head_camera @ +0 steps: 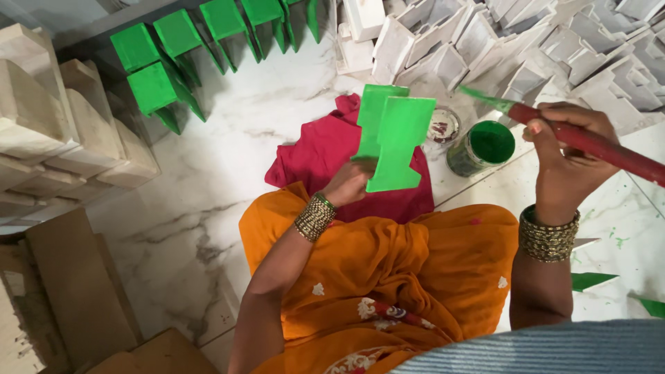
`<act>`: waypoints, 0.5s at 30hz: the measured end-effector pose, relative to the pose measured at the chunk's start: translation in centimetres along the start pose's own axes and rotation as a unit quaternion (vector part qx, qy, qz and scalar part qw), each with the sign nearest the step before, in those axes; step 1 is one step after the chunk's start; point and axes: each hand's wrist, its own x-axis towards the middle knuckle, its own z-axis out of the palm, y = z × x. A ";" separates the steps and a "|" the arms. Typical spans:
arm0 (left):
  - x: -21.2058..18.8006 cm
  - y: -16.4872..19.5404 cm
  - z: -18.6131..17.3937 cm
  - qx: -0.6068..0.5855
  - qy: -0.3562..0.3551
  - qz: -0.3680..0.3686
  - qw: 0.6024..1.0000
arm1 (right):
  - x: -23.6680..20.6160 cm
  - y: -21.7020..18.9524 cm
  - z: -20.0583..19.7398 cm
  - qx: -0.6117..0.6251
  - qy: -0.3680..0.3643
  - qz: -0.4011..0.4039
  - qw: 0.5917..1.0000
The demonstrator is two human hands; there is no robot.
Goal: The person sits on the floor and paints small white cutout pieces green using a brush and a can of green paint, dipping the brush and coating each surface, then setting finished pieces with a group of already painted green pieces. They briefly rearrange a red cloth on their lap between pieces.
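Observation:
My left hand (348, 182) holds a green-painted wooden piece (393, 135) upright by its lower edge, above a red cloth (315, 161) spread on the marble floor. My right hand (569, 156) grips a red-handled paintbrush (589, 142); its green bristle tip points left, just above an open tin of green paint (483, 146). The tin's lid (443, 125) lies beside the tin. Both wrists wear gold bangles. An orange garment covers my lap.
A row of green-painted pieces (181, 48) stands at the top left. A heap of unpainted white pieces (526, 48) fills the top right. Pale wooden blocks (62, 131) are stacked at the left, brown boards (76, 298) at the lower left.

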 end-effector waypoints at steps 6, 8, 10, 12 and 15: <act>0.9 0.0 -0.8 0.255 -0.008 0.028 0.966 | -0.5 0.5 -1.4 -0.169 -0.024 -0.136 0.976; 1.3 0.0 -0.9 0.301 -0.020 0.020 0.953 | -1.2 2.0 -2.7 -0.173 -0.017 -0.147 0.974; 1.7 0.0 -0.8 0.334 -0.024 0.018 0.942 | -1.9 4.3 -4.3 -0.016 0.051 -0.030 0.998; 2.0 0.0 -0.3 0.349 -0.020 0.022 0.937 | -2.9 7.1 -5.8 0.061 0.106 0.037 0.992; 2.3 0.0 0.7 0.346 -0.013 0.006 0.938 | -3.9 11.2 -8.7 0.005 0.165 0.063 0.984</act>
